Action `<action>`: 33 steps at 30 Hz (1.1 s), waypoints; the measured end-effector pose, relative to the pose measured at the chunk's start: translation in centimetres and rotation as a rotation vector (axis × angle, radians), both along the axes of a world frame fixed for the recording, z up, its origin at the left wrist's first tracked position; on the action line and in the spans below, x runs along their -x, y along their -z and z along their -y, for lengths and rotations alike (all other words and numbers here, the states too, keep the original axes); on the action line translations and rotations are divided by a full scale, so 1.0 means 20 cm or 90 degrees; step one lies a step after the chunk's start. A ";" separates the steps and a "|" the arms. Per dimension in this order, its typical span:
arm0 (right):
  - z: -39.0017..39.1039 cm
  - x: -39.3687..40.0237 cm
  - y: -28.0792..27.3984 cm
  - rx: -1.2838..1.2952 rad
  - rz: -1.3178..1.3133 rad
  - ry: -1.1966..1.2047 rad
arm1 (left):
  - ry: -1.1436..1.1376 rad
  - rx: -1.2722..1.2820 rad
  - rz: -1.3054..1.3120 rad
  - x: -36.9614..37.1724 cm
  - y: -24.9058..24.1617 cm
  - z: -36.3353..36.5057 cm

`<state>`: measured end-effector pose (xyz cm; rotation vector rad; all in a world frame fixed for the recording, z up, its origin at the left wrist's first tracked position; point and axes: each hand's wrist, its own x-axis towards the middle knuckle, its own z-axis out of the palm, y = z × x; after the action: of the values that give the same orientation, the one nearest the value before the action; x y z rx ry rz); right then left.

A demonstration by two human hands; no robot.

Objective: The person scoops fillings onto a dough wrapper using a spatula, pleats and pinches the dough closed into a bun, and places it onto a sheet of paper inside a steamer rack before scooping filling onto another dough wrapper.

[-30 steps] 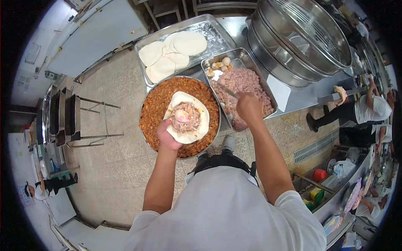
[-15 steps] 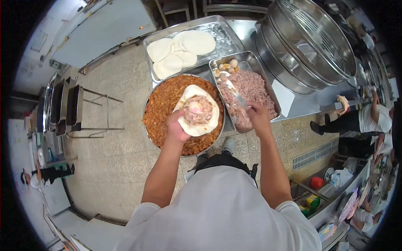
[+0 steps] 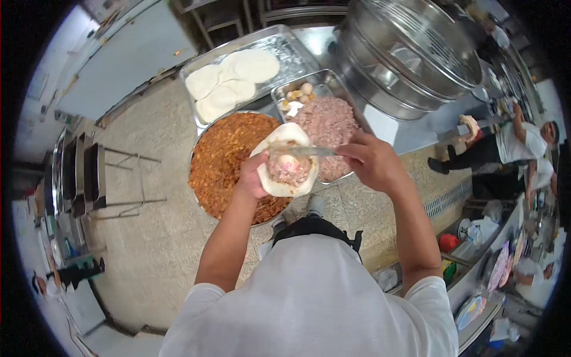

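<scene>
My left hand (image 3: pixel 253 176) holds a round of white dough (image 3: pixel 275 140) from its left edge, with its palm under it. Pink minced meat (image 3: pixel 286 175) and a pale piece like egg (image 3: pixel 288 161) lie on the dough. In my right hand (image 3: pixel 370 159) is a flat metal spatula (image 3: pixel 318 151), its blade reaching over the upper part of the dough. Beneath and left of the dough is a wide round pan of orange-brown filling (image 3: pixel 221 160). To the right, a metal tray (image 3: pixel 328 75) holds pink mince (image 3: pixel 329 121) and several small egg pieces (image 3: pixel 306 88) at its far left corner.
Beyond the pan stands a large tray (image 3: pixel 292 50) with several flat dough rounds (image 3: pixel 253 65). Stacked steel steamers (image 3: pixel 410 53) rise at the back right. A metal rack (image 3: pixel 95 172) is at the left. People (image 3: pixel 523 138) stand at the far right, another (image 3: pixel 53 282) at far left.
The spatula has moved left from the mince tray to over the dough. My right hand has turned with it. The camera view has shifted, so the trays and steamers appear further left.
</scene>
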<state>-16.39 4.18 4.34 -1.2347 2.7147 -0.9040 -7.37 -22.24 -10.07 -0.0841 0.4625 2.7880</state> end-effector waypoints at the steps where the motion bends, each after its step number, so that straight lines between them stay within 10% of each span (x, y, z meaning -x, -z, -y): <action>1: -0.01 0.01 -0.01 -0.033 -0.010 -0.035 | 0.021 -0.006 -0.009 0.01 0.01 -0.01; 17: -0.34 -0.14 -0.07 -0.065 0.045 0.215 | -0.102 0.059 -0.028 -0.02 -0.19 -0.11; 21: -0.37 -0.03 0.05 -0.402 0.019 0.322 | -0.145 0.027 0.085 -0.08 -0.17 -0.06; 24: -0.40 0.07 0.51 -0.395 -0.026 0.253 | -0.085 0.087 0.049 -0.12 -0.12 -0.06; 28: -0.38 0.04 0.47 -0.219 -0.268 0.198 | -0.072 0.026 0.000 -0.16 -0.23 -0.19; 30: -0.27 -0.07 0.46 -0.105 -0.040 0.251 | -0.095 -0.038 -0.009 -0.18 -0.28 -0.26; 33: -0.08 -0.33 0.54 0.532 0.701 0.326 | -0.076 -0.026 0.017 -0.17 -0.31 -0.33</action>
<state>-9.74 5.78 -6.44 0.1406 1.7091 -2.0613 -3.91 -15.54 -3.85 -0.1450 0.4062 2.9078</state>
